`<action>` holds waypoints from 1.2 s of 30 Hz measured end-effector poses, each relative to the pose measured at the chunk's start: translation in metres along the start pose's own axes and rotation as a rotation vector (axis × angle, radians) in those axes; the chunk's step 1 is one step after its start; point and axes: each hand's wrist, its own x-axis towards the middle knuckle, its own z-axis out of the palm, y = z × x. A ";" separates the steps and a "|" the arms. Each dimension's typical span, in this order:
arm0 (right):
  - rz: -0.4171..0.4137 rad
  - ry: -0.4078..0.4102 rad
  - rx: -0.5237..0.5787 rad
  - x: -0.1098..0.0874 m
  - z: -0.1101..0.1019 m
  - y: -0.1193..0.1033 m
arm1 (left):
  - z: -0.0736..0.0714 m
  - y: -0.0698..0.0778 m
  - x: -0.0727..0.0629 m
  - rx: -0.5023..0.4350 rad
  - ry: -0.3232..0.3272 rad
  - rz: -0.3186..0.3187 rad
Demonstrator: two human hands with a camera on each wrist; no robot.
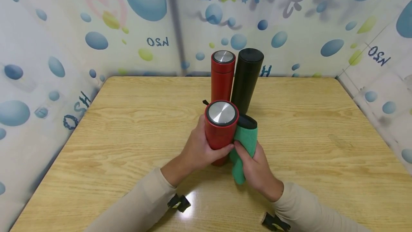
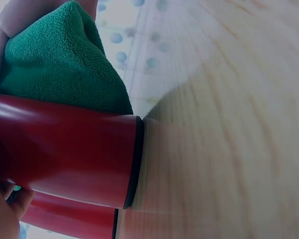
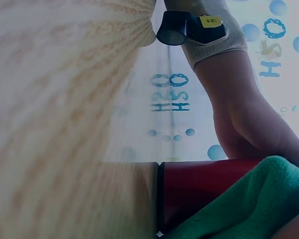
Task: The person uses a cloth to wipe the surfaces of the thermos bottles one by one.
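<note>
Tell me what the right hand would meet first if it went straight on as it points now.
Probably the front red bottle held in the left hand. The green cloth in the right hand is close beside it; whether they touch is unclear.

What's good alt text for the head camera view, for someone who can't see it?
A person's left hand grips a silver-topped red flask while their right hand holds a green cloth beside it. Beyond them on a wood-grained table stand a second red flask and a black flask.
</note>
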 end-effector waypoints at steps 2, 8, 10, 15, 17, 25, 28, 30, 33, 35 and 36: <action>-0.004 -0.003 0.001 0.000 0.000 0.000 | 0.000 0.000 0.000 0.000 -0.001 -0.006; -0.014 -0.012 0.008 0.000 0.000 0.000 | -0.001 0.001 0.000 0.003 -0.002 -0.001; -0.012 -0.012 0.013 0.000 0.000 0.000 | -0.001 0.001 0.001 0.007 0.000 0.009; 0.001 -0.011 0.019 0.001 0.000 0.000 | -0.001 0.001 0.000 0.011 0.000 0.017; 0.006 -0.014 0.020 0.001 0.000 0.001 | 0.000 0.001 -0.001 0.010 -0.001 0.013; 0.020 -0.020 0.023 0.001 0.000 0.001 | 0.000 0.001 0.001 0.009 0.006 0.004; 0.026 -0.023 0.027 0.001 0.000 0.001 | 0.000 0.001 0.000 0.009 0.006 0.001; 0.028 -0.023 0.026 0.001 0.000 0.001 | 0.000 0.001 0.000 0.008 0.004 0.000; 0.026 -0.022 0.021 0.001 0.000 0.001 | 0.000 0.001 0.000 0.007 0.002 -0.004; 0.021 -0.020 0.016 0.001 0.000 0.001 | 0.000 0.001 0.000 0.005 -0.002 -0.007; 0.017 -0.020 0.013 0.001 0.000 0.001 | 0.000 0.001 0.000 0.003 -0.004 -0.008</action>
